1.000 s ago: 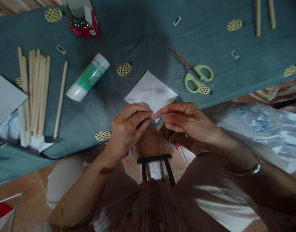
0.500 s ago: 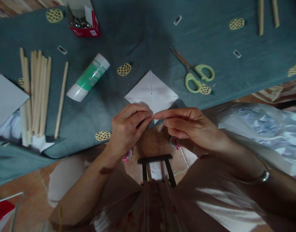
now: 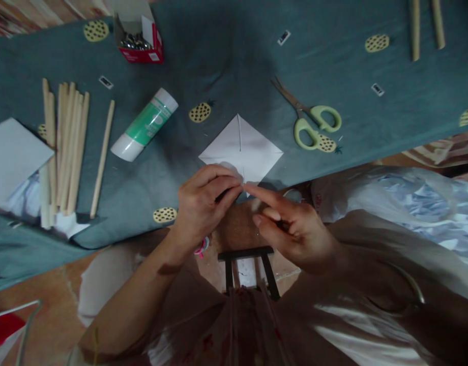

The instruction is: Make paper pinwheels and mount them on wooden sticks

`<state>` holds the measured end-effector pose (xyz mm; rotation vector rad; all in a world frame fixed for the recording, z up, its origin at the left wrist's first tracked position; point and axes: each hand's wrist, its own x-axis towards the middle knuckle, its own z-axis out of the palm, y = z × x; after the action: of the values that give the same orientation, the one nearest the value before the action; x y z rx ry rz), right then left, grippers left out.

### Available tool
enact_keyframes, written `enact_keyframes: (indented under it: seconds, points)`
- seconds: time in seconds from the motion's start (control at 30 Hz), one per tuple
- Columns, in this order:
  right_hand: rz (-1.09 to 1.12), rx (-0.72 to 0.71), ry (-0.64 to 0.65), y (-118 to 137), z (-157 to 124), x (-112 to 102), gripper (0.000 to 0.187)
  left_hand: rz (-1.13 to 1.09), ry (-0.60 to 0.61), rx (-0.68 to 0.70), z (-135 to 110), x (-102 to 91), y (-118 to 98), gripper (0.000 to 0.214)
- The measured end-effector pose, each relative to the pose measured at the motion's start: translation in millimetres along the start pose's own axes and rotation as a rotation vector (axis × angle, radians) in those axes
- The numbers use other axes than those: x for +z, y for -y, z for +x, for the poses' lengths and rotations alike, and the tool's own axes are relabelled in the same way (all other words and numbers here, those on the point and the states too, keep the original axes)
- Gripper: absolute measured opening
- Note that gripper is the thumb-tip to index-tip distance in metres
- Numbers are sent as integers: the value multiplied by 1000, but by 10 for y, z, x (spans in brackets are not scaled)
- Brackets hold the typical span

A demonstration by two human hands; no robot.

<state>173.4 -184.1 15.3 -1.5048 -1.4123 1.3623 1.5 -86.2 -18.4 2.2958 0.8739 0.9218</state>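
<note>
A white paper square [image 3: 253, 147] lies turned like a diamond at the near edge of the table, with thin lines running in from its corners. My left hand [image 3: 209, 201] is closed at its lower corner, thumb and fingers pinching the paper there; its fingers cover the lower left edge. My right hand [image 3: 298, 223] has the index finger stretched out, its tip touching the paper beside the left fingertips. The right thumb stands apart below, and nothing shows in that hand. Green-handled scissors [image 3: 303, 111] lie partly spread to the right of the paper.
A green and white glue stick [image 3: 145, 124] lies left of the paper. Farther left are several wooden sticks [image 3: 71, 152] and more white paper [image 3: 16, 157]. A red box [image 3: 140, 46] of metal pieces stands behind. Two sticks [image 3: 416, 30] lie far right; a stool [image 3: 247, 251] is below.
My right hand has moved down and turned, its thumb now apart from the index finger. My left hand keeps its pinch at the paper's lower corner. The view has shifted slightly.
</note>
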Motion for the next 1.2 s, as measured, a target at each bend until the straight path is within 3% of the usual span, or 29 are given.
enact_keyframes:
  seconds: [0.3, 0.47, 0.6, 0.77, 1.0, 1.2]
  points:
    - [-497, -381, -97, -150, -25, 99, 62, -27, -11, -21, 7, 2, 7, 3]
    - [-635, -435, -89, -201, -26, 114, 78, -28, 2, -33, 21, -12, -1, 4]
    - [-733, -432, -101, -228, -21, 142, 81, -28, 7, -49, 29, -14, -3, 4]
    - [-728, -461, -97, -219, -16, 154, 81, -34, -6, -49, 32, -8, -7, 5]
    - [-723, -495, -100, -215, -17, 143, 63, -33, 12, -77, 34, -27, -8, 5]
    - [-584, -494, -43, -191, -31, 109, 59, -56, 13, -82, 39, -25, -10, 3]
